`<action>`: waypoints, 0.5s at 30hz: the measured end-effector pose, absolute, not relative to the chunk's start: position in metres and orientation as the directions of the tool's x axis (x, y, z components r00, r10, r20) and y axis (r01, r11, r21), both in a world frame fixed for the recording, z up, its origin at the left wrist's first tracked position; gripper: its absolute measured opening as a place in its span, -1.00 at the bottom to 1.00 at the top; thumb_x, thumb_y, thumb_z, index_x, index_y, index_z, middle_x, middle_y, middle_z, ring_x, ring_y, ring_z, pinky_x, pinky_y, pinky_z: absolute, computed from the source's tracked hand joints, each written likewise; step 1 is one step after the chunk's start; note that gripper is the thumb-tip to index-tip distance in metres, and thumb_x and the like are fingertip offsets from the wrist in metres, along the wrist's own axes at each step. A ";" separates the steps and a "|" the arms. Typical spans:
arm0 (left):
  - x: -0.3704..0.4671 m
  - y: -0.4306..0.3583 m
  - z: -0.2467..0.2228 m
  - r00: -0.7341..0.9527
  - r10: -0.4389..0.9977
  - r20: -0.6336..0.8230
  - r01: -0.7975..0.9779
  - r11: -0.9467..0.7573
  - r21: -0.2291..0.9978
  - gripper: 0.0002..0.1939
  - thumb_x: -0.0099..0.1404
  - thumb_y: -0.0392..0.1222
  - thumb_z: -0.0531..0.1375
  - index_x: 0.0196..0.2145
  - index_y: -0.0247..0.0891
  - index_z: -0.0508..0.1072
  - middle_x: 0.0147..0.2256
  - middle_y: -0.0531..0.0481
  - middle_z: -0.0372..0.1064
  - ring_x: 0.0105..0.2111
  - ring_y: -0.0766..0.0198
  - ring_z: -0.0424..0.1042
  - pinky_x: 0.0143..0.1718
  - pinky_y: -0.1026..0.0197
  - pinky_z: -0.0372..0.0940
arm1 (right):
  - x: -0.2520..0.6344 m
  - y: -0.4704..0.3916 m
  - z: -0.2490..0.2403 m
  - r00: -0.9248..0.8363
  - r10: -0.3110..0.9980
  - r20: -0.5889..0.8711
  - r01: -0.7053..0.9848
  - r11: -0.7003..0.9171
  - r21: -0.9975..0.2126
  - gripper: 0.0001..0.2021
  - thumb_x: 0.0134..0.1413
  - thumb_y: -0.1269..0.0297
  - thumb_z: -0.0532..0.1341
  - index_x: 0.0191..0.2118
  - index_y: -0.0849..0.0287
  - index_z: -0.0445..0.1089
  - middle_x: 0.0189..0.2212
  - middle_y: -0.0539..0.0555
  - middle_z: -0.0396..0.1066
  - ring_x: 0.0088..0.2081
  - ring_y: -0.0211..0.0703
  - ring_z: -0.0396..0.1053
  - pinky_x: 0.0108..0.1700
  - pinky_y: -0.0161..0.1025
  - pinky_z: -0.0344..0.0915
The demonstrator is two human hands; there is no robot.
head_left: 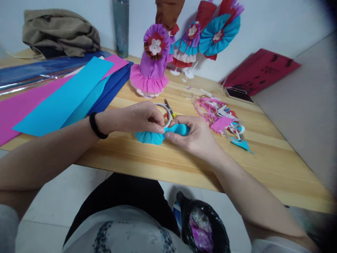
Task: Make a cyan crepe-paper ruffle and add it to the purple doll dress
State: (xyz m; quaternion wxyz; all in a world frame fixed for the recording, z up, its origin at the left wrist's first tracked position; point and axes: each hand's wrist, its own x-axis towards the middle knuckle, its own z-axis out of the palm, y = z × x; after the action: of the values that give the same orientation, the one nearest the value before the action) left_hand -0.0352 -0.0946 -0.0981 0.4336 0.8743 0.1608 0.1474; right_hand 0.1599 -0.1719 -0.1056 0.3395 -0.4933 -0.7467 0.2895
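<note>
A strip of blue crepe paper (149,137) is between my hands near the table's front edge, its left part gathered into ruffles. My left hand (147,117) pinches the ruffled part with thumb and fingers. With my right hand (193,135) I grip the smoother, curled end of the same strip. Just behind my fingers lies a roll of tape (168,121), partly hidden by my left hand. Scissors (168,107) with dark blades and red and yellow on the handles lie beyond it.
Coloured paper sheets (65,95) cover the table's left side. Crepe-paper dress figures (154,66) stand at the back. Paper scraps (218,116) lie right of my hands, near a phone (239,95) and a red bag (263,72). A black-lined bin (221,228) stands below.
</note>
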 end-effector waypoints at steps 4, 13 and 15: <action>-0.035 -0.094 -0.097 0.902 0.407 0.147 0.119 -0.560 0.820 -0.78 0.19 -0.19 0.20 -0.54 -0.37 0.46 -0.61 0.11 0.21 -0.57 0.44 0.17 -0.54 0.34 0.07 | 0.159 -0.175 -0.104 -0.217 0.925 0.312 0.545 0.380 -0.747 -0.88 -0.02 0.30 0.31 -0.50 0.15 0.40 -0.60 -0.06 0.35 -0.53 -0.29 0.25 -0.43 -0.28 0.18; -0.035 -0.094 -0.099 0.892 0.445 0.082 0.188 -0.529 0.828 -0.78 0.18 -0.15 0.22 -0.50 -0.38 0.48 -0.60 0.08 0.25 -0.57 0.42 0.20 -0.57 0.36 0.06 | 0.157 -0.177 -0.109 -0.282 0.880 0.382 0.518 0.475 -0.711 -0.93 0.00 0.37 0.28 -0.47 0.14 0.44 -0.51 -0.02 0.48 -0.49 -0.26 0.35 -0.39 -0.27 0.26; -0.035 -0.094 -0.099 0.895 0.436 0.091 0.180 -0.542 0.821 -0.78 0.18 -0.16 0.21 -0.50 -0.38 0.48 -0.60 0.08 0.25 -0.56 0.42 0.20 -0.56 0.37 0.06 | 0.157 -0.177 -0.108 -0.283 0.879 0.384 0.506 0.477 -0.719 -0.93 0.00 0.37 0.28 -0.47 0.15 0.43 -0.51 -0.02 0.48 -0.50 -0.26 0.35 -0.39 -0.27 0.26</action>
State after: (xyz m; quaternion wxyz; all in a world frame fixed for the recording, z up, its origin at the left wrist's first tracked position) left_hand -0.0350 -0.0943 -0.0992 0.4443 0.8661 0.1780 0.1439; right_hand 0.1570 -0.1768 -0.1081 0.3918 -0.4529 -0.7647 0.2378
